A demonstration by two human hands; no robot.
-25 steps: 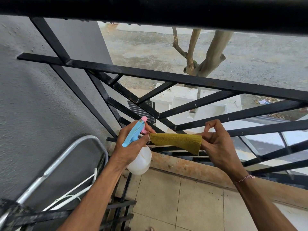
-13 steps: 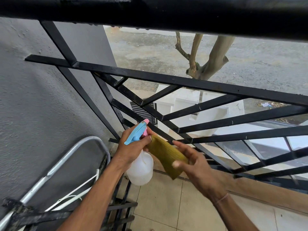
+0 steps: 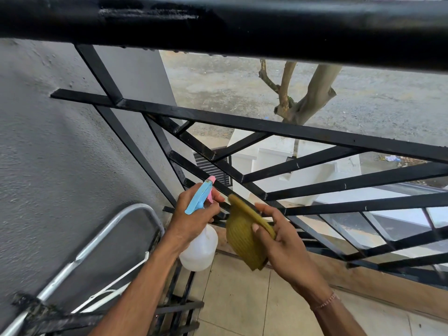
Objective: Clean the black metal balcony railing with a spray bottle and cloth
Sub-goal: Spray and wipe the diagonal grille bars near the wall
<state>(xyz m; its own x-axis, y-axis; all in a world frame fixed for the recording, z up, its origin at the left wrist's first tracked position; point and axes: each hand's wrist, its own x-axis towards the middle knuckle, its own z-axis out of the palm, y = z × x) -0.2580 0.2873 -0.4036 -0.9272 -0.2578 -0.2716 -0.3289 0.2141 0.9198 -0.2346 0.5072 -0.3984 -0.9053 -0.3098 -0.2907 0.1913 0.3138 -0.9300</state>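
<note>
A: In the head view, what is the left hand (image 3: 194, 214) doing?

B: It grips the neck of the spray bottle (image 3: 200, 248), fingers curled round it below the blue and pink trigger head (image 3: 201, 197). The bottle's white body hangs beneath the hand, tilted, with the nozzle pointing up toward the railing (image 3: 266, 127).

A: And the right hand (image 3: 283, 248)?

B: It holds the cloth (image 3: 242, 236), an olive-yellow one, folded. The thumb presses on the cloth's near face and the fingers wrap behind its upper edge. The cloth's top corner reaches up to one of the railing's lower diagonal bars; whether it actually touches the metal is hard to tell, since the edge is a little blurred.

A: Where do the two hands sit against the railing?

B: Both are low, in front of the point where the railing's slanted bars fan out, just right of the grey wall (image 3: 60, 166). The cloth is just beside the bottle, on its right, and the two look slightly apart.

A: What else is around the railing?

B: Its thick black top rail (image 3: 242, 27) runs across the top of the view. Below and left of the railing, a silver tubular frame (image 3: 97, 243) leans by the wall. Under the hands lies a beige tiled floor (image 3: 242, 299). Through the bars, a tree trunk (image 3: 312, 98) and a white structure (image 3: 278, 161) stand on the ground outside. A thin bracelet (image 3: 324, 303) circles the right wrist.
</note>
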